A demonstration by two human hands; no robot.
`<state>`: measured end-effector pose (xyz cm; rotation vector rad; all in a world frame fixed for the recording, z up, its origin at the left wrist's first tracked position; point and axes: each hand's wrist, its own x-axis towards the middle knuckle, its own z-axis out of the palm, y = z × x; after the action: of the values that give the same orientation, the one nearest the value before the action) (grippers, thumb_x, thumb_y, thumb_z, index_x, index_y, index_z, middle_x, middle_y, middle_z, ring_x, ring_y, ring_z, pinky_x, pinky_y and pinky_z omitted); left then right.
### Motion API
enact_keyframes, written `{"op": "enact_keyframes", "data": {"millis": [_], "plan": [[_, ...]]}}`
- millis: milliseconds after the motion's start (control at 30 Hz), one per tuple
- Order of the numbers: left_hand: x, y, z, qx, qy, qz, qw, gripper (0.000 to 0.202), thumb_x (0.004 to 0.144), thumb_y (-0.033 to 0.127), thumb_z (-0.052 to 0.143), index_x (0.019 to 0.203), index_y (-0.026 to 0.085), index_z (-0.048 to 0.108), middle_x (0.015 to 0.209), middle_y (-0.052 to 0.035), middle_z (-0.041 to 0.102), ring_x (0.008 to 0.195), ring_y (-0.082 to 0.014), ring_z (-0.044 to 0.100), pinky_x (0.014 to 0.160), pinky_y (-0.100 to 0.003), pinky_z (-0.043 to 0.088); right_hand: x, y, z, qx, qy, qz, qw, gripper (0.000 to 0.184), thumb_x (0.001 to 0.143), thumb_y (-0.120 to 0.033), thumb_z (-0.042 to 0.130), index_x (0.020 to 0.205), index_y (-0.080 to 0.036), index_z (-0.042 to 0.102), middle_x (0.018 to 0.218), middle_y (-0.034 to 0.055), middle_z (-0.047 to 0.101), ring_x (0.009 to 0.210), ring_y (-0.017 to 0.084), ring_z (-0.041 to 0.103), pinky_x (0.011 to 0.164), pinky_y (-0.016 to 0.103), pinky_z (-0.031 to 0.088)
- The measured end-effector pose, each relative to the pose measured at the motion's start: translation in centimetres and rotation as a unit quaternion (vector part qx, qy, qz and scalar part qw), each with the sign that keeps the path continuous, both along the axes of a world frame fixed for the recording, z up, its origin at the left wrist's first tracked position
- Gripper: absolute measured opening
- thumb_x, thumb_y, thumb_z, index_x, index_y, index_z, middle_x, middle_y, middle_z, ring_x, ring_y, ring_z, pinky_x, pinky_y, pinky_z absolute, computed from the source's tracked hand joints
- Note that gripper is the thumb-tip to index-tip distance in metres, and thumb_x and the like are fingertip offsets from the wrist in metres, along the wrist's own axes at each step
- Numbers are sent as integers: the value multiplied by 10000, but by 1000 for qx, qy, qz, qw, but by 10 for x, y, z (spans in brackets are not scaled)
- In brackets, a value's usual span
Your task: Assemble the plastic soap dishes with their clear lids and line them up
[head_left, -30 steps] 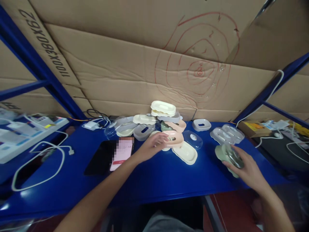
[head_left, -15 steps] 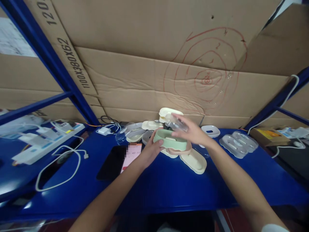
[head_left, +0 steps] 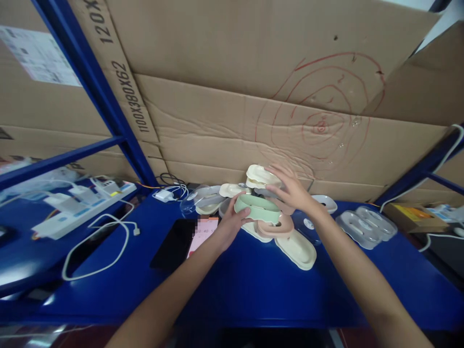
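Note:
A pale green soap dish (head_left: pixel 258 208) sits on top of a heap of plastic dishes at the back of the blue shelf (head_left: pixel 232 285). My left hand (head_left: pixel 232 221) grips its left end, thumb on the rim. My right hand (head_left: pixel 291 191) lies over the heap just behind the green dish, fingers stretched flat across a clear lid (head_left: pixel 267 193) and reaching toward a stack of cream dishes (head_left: pixel 259 175). Under the green dish lies a pink dish (head_left: pixel 271 228). A cream dish (head_left: pixel 296 250) rests upside down at the front right of the heap.
A black phone (head_left: pixel 173 242) and a pink-lit screen (head_left: pixel 203 231) lie left of the heap. Clear lids (head_left: pixel 366 223) and a white lid (head_left: pixel 325 203) lie to the right. A power strip (head_left: pixel 81 207), a white cable (head_left: pixel 105 246) and a charger (head_left: pixel 164 195) sit left. Cardboard walls the back.
My right hand carried the green dish and clear lid from the right side to the heap. My left hand took the green dish's left end. The right hand now lies flat over the lid.

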<state>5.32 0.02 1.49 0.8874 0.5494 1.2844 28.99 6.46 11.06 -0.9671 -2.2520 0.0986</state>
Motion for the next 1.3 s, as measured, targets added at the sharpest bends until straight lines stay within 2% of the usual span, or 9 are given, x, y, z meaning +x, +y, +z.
{"op": "enact_keyframes", "data": {"millis": [133, 300, 433, 567, 700, 867, 967, 1167, 1300], "plan": [[2, 1, -3, 6, -7, 13, 1000, 739, 810, 446, 928, 1456, 338, 586, 1487, -63, 614, 1320, -302, 630, 1067, -463, 574, -5, -53, -11, -49, 4, 105, 993, 462, 1042, -529, 658, 1457, -326, 661, 1462, 83, 700, 1368, 291, 646, 1162, 520, 508], [2, -1, -1, 27, -7, 21, 999, 859, 743, 505, 975, 1485, 321, 584, 1479, -84, 643, 1380, -321, 601, 1148, -468, 506, -18, -65, -16, -62, 58, 132, 988, 308, 1029, -511, 687, 1164, -262, 808, 1172, 73, 823, 1116, 260, 764, 1021, 448, 588], [2, -3, 6, 51, -14, 27, 998, 874, 715, 537, 987, 1468, 307, 607, 1542, -93, 620, 1466, -339, 545, 1237, -477, 425, -23, -58, -11, -84, 136, 109, 981, 313, 1008, -539, 707, 1063, -256, 829, 1091, 61, 833, 1036, 239, 779, 968, 399, 601], [0, -2, 7, 50, -16, 41, 998, 856, 728, 493, 988, 1471, 324, 598, 1558, -84, 621, 1497, -343, 529, 1253, -500, 408, -24, -41, -8, -37, 184, 19, 982, 378, 1019, -590, 654, 1078, -253, 813, 1091, 59, 829, 1021, 238, 771, 932, 388, 598], [-3, 0, 6, 24, 5, 48, 999, 787, 761, 513, 961, 1435, 293, 620, 1520, -106, 653, 1445, -352, 584, 1221, -528, 440, -20, 0, -6, 38, 159, -58, 985, 377, 1039, -561, 612, 1126, -248, 804, 1210, 98, 804, 1207, 302, 706, 1139, 535, 471], [-4, 0, 9, 21, 13, 56, 998, 743, 786, 504, 946, 1421, 285, 626, 1531, -114, 643, 1443, -356, 584, 1194, -526, 467, -15, 32, -9, 49, 93, -66, 992, 345, 1015, -546, 649, 1161, -277, 807, 1322, 112, 769, 1344, 353, 635, 1254, 663, 296], [-5, 0, 9, 20, 9, 54, 998, 725, 801, 491, 939, 1422, 294, 622, 1531, -108, 641, 1446, -350, 579, 1190, -522, 471, -16, 14, -11, 62, 81, -53, 993, 400, 1038, -541, 626, 1341, -304, 739, 1496, 104, 670, 1441, 332, 560, 1250, 624, 345], [-5, 2, 6, 34, -28, 54, 998, 669, 846, 513, 901, 1417, 312, 618, 1541, -83, 625, 1444, -328, 580, 1210, -519, 456, -27, -43, 0, -16, -34, 147, 988, 294, 1054, -475, 659, 1273, -309, 765, 1298, 56, 771, 1229, 247, 709, 1093, 452, 541], [-7, -1, 13, 56, -59, 25, 996, 762, 881, 562, 861, 1531, 359, 518, 1613, -78, 565, 1441, -322, 599, 1251, -537, 418, -28, -50, 12, 29, -5, 129, 991, 249, 1086, -398, 614, 1206, -269, 789, 1207, 64, 795, 1135, 228, 736, 1020, 399, 566]]}}
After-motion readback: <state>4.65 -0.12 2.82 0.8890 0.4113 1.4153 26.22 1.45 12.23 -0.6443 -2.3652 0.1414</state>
